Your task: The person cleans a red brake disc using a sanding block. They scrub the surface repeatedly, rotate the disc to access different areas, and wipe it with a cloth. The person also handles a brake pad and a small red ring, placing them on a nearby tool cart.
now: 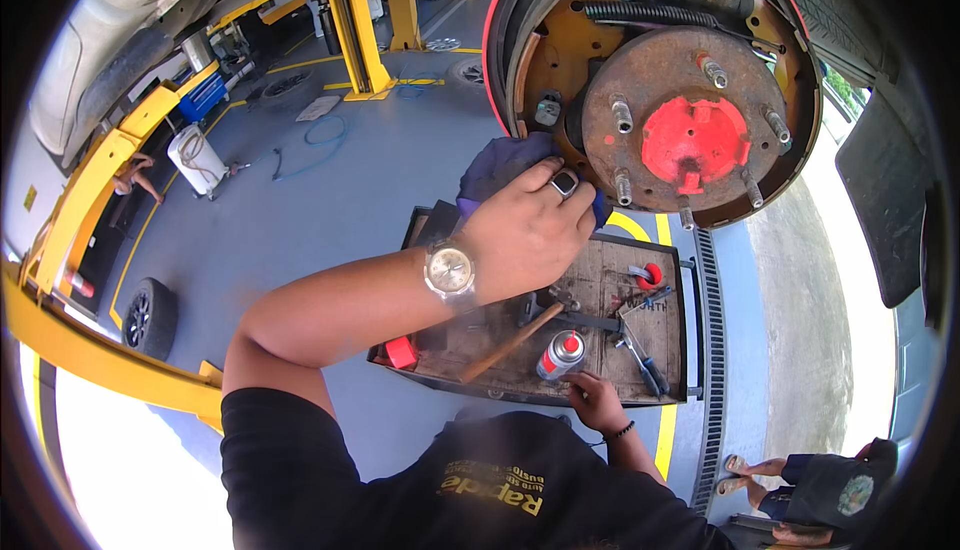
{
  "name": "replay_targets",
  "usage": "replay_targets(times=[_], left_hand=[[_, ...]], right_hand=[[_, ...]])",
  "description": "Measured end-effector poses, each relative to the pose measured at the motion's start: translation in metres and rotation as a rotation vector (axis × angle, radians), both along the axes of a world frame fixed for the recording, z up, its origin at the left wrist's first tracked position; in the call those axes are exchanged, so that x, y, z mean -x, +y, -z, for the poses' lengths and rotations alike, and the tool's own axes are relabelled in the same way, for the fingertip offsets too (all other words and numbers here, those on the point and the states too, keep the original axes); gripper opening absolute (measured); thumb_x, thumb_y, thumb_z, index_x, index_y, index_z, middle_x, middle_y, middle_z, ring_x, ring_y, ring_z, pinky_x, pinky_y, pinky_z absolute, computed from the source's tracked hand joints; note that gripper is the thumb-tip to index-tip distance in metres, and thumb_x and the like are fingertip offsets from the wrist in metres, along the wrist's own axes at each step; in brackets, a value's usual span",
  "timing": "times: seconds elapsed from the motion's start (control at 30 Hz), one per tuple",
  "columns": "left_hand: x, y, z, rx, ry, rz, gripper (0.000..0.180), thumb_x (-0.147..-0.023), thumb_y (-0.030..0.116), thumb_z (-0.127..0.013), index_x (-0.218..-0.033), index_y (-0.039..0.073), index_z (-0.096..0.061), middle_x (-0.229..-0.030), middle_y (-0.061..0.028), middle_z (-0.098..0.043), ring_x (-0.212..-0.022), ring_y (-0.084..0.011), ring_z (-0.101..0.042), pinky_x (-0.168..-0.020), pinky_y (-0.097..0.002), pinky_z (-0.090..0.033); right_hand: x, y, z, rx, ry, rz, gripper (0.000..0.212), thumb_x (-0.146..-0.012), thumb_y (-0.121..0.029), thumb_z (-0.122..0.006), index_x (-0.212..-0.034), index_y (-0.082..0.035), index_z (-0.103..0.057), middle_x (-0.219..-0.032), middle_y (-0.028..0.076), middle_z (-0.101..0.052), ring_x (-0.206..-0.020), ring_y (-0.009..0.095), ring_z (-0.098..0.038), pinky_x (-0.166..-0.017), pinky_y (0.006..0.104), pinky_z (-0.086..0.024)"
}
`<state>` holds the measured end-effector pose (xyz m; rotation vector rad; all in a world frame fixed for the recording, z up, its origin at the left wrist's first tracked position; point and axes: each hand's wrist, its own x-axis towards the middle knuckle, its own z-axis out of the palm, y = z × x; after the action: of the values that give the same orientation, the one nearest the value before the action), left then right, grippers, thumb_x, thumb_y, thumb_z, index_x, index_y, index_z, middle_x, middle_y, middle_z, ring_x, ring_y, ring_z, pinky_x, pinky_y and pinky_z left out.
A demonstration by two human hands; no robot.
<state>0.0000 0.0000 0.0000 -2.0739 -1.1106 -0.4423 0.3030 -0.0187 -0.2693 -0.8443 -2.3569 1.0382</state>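
A dark blue-purple rag [505, 162] is bunched under my left hand [530, 225], which wears a watch and a ring. My fingers are closed over the rag and press it against the lower left rim of an exposed drum brake assembly [550, 60]. The rusty hub [690, 60] beside it has a red centre and several wheel studs. My right hand [598, 405] is low at the cart's near edge, fingers loosely extended next to a spray can [562, 354] with a red cap. The can stands upright, and I see no grip around it.
On the wooden-topped tool cart [480, 350] lie a hammer [515, 342], pliers [640, 360] and a red roll [650, 275]. A yellow lift post [355, 35] stands beyond, a loose wheel [150, 318] at left. Another person [830, 490] is at lower right, beside a floor drain grate [712, 350].
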Motion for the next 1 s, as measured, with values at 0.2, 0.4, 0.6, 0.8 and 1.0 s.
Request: replay_targets(times=[0.2, 0.4, 0.6, 0.8, 1.0], left_hand=[[0.007, 0.023, 0.009, -0.15, -0.11, 0.091, 0.026, -0.078, 0.023, -0.08, -0.099, 0.012, -0.069, -0.102, -0.0033, -0.064, -0.1, -0.0266, -0.061, -0.086, -0.0447, -0.045], [0.039, 0.012, -0.011, 0.029, 0.167, 0.122, 0.044, -0.076, 0.016, -0.077, -0.118, 0.01, -0.068, -0.116, -0.0041, -0.065, -0.113, -0.0273, -0.06, -0.106, -0.0463, -0.041], [0.046, 0.011, -0.007, 0.057, -0.158, 0.391, 0.029, -0.077, 0.01, -0.073, -0.106, 0.007, -0.072, -0.105, -0.0068, -0.07, -0.097, -0.0275, -0.067, -0.102, -0.0469, -0.045], [-0.002, -0.016, 0.038, 0.431, -0.508, 0.678, 0.03, -0.072, 0.005, -0.075, -0.102, 0.005, -0.072, -0.1, -0.0095, -0.069, -0.091, -0.0294, -0.067, -0.089, -0.0455, -0.054], [0.045, -0.004, 0.229, 1.212, -1.237, 0.073, 0.03, -0.095, 0.013, -0.066, -0.125, 0.006, -0.066, -0.111, -0.0151, -0.07, -0.101, -0.0307, -0.068, -0.091, -0.0351, -0.054]], right_hand=[[0.024, -0.021, 0.004, -0.046, 0.063, -0.001, 0.021, -0.084, -0.005, -0.06, -0.105, -0.006, -0.067, -0.094, 0.016, -0.065, -0.082, 0.04, -0.066, -0.072, 0.0484, -0.054], [-0.008, -0.036, 0.04, 0.085, 0.035, 0.087, 0.024, -0.083, -0.005, -0.059, -0.105, -0.004, -0.069, -0.096, 0.016, -0.068, -0.086, 0.038, -0.067, -0.077, 0.0459, -0.054], [-0.023, -0.011, 0.063, 0.237, 0.018, 0.496, 0.022, -0.086, -0.008, -0.06, -0.104, -0.003, -0.071, -0.089, 0.017, -0.07, -0.083, 0.032, -0.069, -0.078, 0.0392, -0.055], [-0.032, 0.038, 0.052, 0.195, 0.013, 0.484, 0.023, -0.085, -0.004, -0.058, -0.104, -0.001, -0.071, -0.085, 0.015, -0.069, -0.078, 0.025, -0.069, -0.075, 0.0331, -0.054], [-0.029, 0.051, 0.049, 0.195, 0.062, 0.466, 0.022, -0.088, -0.004, -0.058, -0.106, 0.0, -0.071, -0.086, 0.014, -0.07, -0.078, 0.02, -0.069, -0.075, 0.0317, -0.054]])
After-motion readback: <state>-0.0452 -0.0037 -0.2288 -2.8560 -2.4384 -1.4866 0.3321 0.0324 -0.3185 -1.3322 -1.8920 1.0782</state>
